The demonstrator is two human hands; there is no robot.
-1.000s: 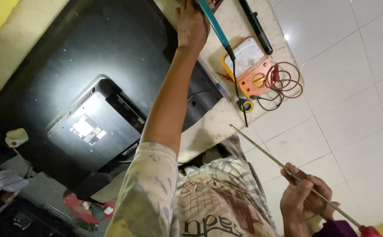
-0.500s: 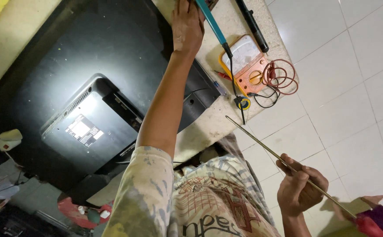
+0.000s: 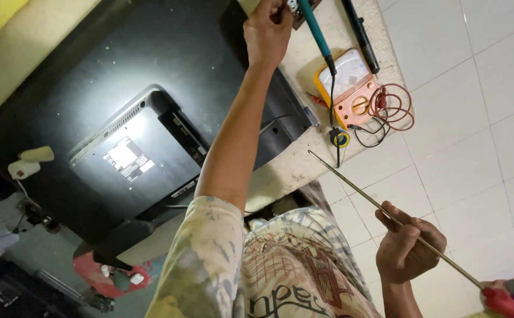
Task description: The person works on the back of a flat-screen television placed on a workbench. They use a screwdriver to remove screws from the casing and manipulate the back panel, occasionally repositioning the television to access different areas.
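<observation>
My left hand [image 3: 267, 29] is stretched out to the far edge of a black flat television [image 3: 121, 118] that lies back-up on a stone table [image 3: 304, 159]. Its fingers are curled at the frame's top edge, next to a teal-handled tool [image 3: 314, 26]; what they hold is cut off. My right hand [image 3: 407, 247] is down over the floor, closed around the thin metal shaft of a long screwdriver [image 3: 357, 188]. The screwdriver's red handle [image 3: 504, 300] sits at the bottom right and its tip points toward the table edge.
An orange analogue meter [image 3: 351, 88] with coiled red and black leads [image 3: 389, 106] lies on the table beside a black pen-shaped tool [image 3: 360, 35]. White floor tiles [image 3: 475, 118] fill the right side. Clutter and a red object [image 3: 92, 271] lie low on the left.
My right hand with the screwdriver has shifted slightly up and left. My left hand stays at the television's far edge by the teal tool.
</observation>
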